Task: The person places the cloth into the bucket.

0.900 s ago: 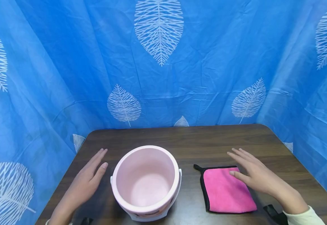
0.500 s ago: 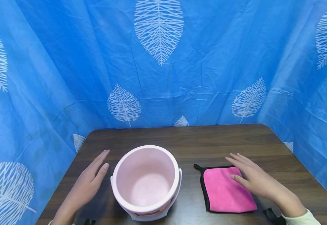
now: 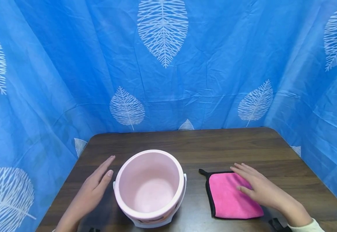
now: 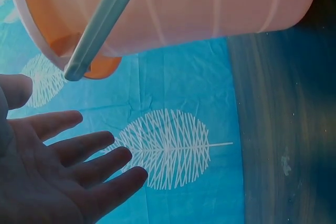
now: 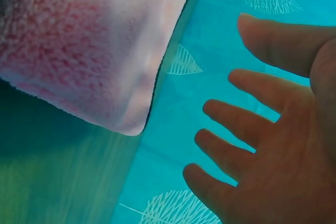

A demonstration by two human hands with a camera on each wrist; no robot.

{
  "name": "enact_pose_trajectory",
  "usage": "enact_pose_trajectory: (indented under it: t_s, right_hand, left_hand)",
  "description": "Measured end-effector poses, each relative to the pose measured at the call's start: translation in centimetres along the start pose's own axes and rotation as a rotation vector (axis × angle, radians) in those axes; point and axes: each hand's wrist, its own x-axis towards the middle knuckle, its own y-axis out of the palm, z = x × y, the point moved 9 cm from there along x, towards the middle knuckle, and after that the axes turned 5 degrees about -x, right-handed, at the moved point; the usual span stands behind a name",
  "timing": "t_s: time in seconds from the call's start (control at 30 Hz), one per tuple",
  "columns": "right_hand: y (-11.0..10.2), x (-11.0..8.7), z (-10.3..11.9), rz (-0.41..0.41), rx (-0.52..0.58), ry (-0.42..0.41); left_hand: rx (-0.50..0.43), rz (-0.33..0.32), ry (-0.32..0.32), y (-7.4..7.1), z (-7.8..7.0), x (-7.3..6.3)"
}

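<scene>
A pale pink bucket (image 3: 149, 214) stands upright left of centre on the table, its inside bare in the head view. Its light handle (image 4: 105, 24) hangs down along the side. My left hand (image 3: 91, 190), fingers extended, is held just left of the bucket and apart from it. To the right of the bucket lies a folded pink cloth (image 3: 229, 196) with black edging and a small black loop at one corner. My right hand (image 3: 258, 187) hovers over the cloth's right side with fingers straight and spread, holding nothing; the right wrist view shows the open palm (image 5: 283, 156) beside the fuzzy cloth.
The dark wood-grain table (image 3: 191, 145) has rounded far corners. A blue curtain (image 3: 215, 64) with white leaf prints surrounds it at the back and on both sides. Black straps (image 3: 278, 224) are at the wrists.
My left hand has drifted slightly right, toward the bucket. My right hand has moved a little nearer and left over the cloth. Bucket and cloth have stayed in place.
</scene>
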Motion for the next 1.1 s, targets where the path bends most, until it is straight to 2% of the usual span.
enact_pose_trajectory:
  t_s: [0.3, 0.43, 0.77, 0.97, 1.1]
  right_hand:
    - [0.7, -0.4, -0.4, 0.004, -0.015, -0.008]
    - [0.9, -0.5, -0.5, 0.004, -0.017, -0.01]
    - [1.6, -0.7, -0.7, 0.053, 0.021, 0.026]
    - [2.2, -1.0, -1.0, 0.11, 0.067, 0.064]
    - [2.3, -1.1, -0.9, 0.106, 0.068, 0.057]
  left_hand:
    - [-0.066, 0.015, 0.001, 0.6, -0.2, 0.1]
    - [-0.076, 0.002, 0.016, 0.7, -0.4, 0.1]
    - [-0.123, -0.001, 0.018, 1.1, -0.3, -0.2]
    - [-0.151, 0.005, 0.013, 1.3, -0.3, -0.3]
    - [-0.16, -0.001, 0.009, 1.4, -0.3, -0.3]
